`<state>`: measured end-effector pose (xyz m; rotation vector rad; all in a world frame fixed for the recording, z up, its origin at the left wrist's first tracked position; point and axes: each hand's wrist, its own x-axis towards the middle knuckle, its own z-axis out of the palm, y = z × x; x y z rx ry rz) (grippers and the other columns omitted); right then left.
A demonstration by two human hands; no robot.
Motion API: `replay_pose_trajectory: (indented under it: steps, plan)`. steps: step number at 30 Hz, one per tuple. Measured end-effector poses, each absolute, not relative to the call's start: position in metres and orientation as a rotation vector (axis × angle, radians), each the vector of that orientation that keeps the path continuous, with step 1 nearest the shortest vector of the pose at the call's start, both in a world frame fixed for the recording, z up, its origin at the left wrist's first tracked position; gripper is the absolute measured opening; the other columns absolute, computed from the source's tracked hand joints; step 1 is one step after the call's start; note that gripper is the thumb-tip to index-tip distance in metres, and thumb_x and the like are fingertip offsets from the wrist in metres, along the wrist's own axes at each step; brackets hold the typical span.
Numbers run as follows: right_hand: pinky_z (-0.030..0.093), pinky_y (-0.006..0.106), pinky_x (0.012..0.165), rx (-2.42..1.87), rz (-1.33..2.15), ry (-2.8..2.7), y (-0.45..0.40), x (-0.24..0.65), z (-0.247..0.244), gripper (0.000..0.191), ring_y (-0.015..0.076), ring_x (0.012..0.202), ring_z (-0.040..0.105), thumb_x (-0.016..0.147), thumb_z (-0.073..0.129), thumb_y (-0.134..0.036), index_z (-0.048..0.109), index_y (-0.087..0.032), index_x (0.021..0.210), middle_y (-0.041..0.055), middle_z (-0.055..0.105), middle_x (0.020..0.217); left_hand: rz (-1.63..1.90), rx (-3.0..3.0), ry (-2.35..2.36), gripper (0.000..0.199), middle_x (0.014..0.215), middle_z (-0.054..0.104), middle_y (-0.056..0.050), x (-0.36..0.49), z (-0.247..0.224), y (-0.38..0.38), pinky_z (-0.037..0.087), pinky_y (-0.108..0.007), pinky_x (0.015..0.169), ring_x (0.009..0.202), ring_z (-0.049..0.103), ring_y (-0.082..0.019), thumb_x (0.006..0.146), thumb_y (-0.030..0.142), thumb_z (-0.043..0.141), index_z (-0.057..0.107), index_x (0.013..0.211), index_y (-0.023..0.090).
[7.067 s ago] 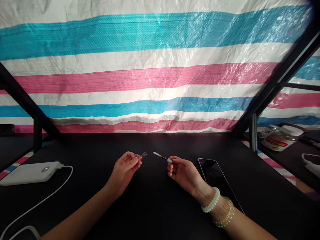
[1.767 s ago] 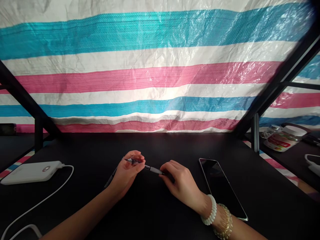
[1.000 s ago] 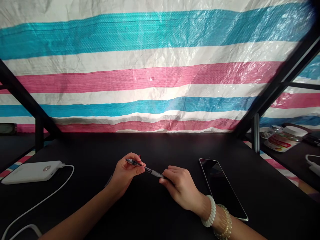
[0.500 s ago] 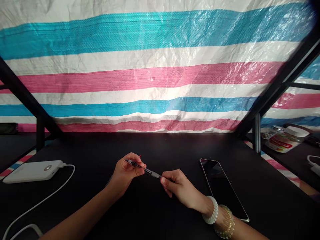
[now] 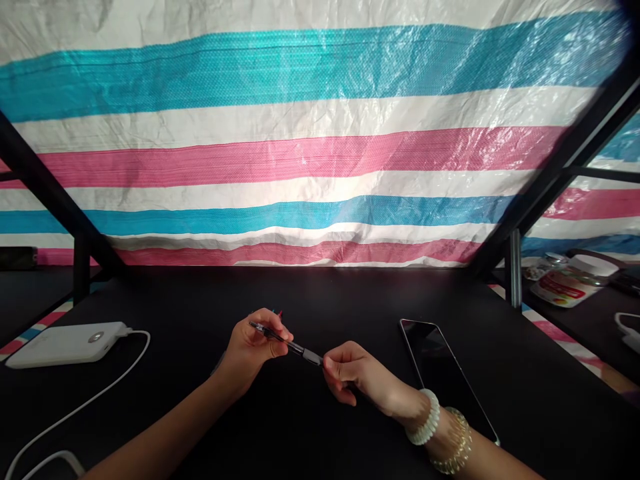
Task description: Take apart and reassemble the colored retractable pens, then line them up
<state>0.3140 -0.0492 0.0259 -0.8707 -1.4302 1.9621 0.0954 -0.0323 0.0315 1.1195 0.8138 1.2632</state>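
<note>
A slim dark pen (image 5: 297, 347) with a grey grip section is held aslant above the black table, its right end lower. My left hand (image 5: 253, 347) is closed around its upper left part, thumb and fingers pinching the barrel. Just behind those fingers a small red tip (image 5: 281, 314) pokes out; what it belongs to is mostly hidden. My right hand (image 5: 357, 373) is closed too, thumb and forefinger pinched at the pen's lower right end, which they cover. Two coiled bands (image 5: 425, 417), one white and one clear yellowish, circle the right wrist.
A smartphone (image 5: 450, 380) with a dark screen lies right of my right hand. At left rests a white power bank (image 5: 67, 345) with a white cable (image 5: 117, 377). Black frame bars (image 5: 525, 213) flank the table, before a striped sheet (image 5: 300, 157). A labelled jar (image 5: 573, 283) stands far right.
The pen's right end has dipped a little. My right hand has shifted slightly, its lower fingers reaching further down. The left hand keeps its grip nearly unmoved.
</note>
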Motion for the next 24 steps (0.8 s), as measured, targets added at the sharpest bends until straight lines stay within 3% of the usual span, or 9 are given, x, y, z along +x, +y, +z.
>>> replay_pose_trajectory:
  steps: [4, 8, 11, 14, 17, 20, 24]
  plan:
    - [0.018, 0.024, 0.043, -0.822, 2.035, -1.366, -0.048, 0.314, 0.022, 0.049, 0.0058, 0.037, 0.035, 0.079, 0.068, -0.051, 0.047, -0.016, 0.052, -0.0054, 0.04, 0.045, 1.247, 1.104, 0.795, 0.027, 0.067, 0.069, 0.001, 0.096, 0.032, -0.032, 0.049, -0.026, 0.069, 0.07, 0.064, -0.014, 0.056, 0.01, 0.086, 0.064, 0.069, 0.018]
    - [0.026, 0.022, 0.045, -0.906, 1.973, -1.411, -0.049, 0.314, 0.021, 0.049, 0.0077, 0.04, 0.044, 0.08, 0.068, -0.055, 0.056, -0.013, 0.057, -0.0026, 0.048, 0.048, 1.292, 1.072, 0.771, 0.029, 0.068, 0.068, 0.002, 0.099, 0.031, -0.032, 0.05, -0.027, 0.074, 0.072, 0.065, -0.014, 0.058, 0.01, 0.086, 0.065, 0.075, 0.019]
    - [0.035, 0.022, 0.05, -0.92, 1.916, -1.448, -0.051, 0.313, 0.023, 0.052, 0.0102, 0.049, 0.051, 0.087, 0.058, -0.059, 0.067, -0.009, 0.076, 0.0021, 0.058, 0.056, 1.353, 1.003, 0.799, 0.038, 0.075, 0.069, 0.002, 0.098, 0.032, -0.029, 0.051, -0.028, 0.079, 0.076, 0.066, -0.014, 0.062, 0.014, 0.085, 0.064, 0.094, 0.021]
    - [0.04, 0.023, 0.054, -0.91, 1.913, -1.369, -0.051, 0.313, 0.025, 0.054, 0.0107, 0.055, 0.052, 0.089, 0.052, -0.061, 0.068, -0.01, 0.094, 0.0029, 0.061, 0.065, 1.433, 0.9, 0.876, 0.045, 0.085, 0.071, -0.001, 0.091, 0.037, -0.023, 0.052, -0.028, 0.075, 0.075, 0.066, -0.013, 0.07, 0.021, 0.081, 0.059, 0.108, 0.022]
    - [0.041, 0.023, 0.055, -0.962, 1.849, -1.292, -0.048, 0.314, 0.025, 0.048, 0.0103, 0.055, 0.052, 0.087, 0.056, -0.058, 0.067, -0.011, 0.092, 0.0015, 0.059, 0.065, 1.447, 0.911, 0.975, 0.045, 0.094, 0.071, -0.005, 0.083, 0.042, -0.015, 0.052, -0.027, 0.065, 0.072, 0.065, -0.015, 0.074, 0.029, 0.077, 0.057, 0.113, 0.021]
    - [0.041, 0.023, 0.055, -0.987, 1.813, -1.264, -0.046, 0.315, 0.024, 0.043, 0.011, 0.057, 0.052, 0.086, 0.058, -0.054, 0.067, -0.012, 0.087, 0.0011, 0.058, 0.064, 1.297, 1.169, 1.163, 0.044, 0.107, 0.069, -0.009, 0.079, 0.041, -0.009, 0.054, -0.032, 0.071, 0.082, 0.067, -0.02, 0.071, 0.031, 0.077, 0.062, 0.111, 0.018]
    - [0.04, 0.023, 0.055, -0.989, 1.808, -1.265, -0.046, 0.315, 0.024, 0.041, 0.0108, 0.057, 0.052, 0.088, 0.055, -0.051, 0.067, -0.012, 0.087, 0.0009, 0.057, 0.063, 1.091, 1.653, 1.411, 0.033, 0.084, 0.069, -0.004, 0.082, 0.032, -0.01, 0.052, -0.032, 0.073, 0.082, 0.066, -0.022, 0.071, 0.029, 0.072, 0.069, 0.102, 0.017]
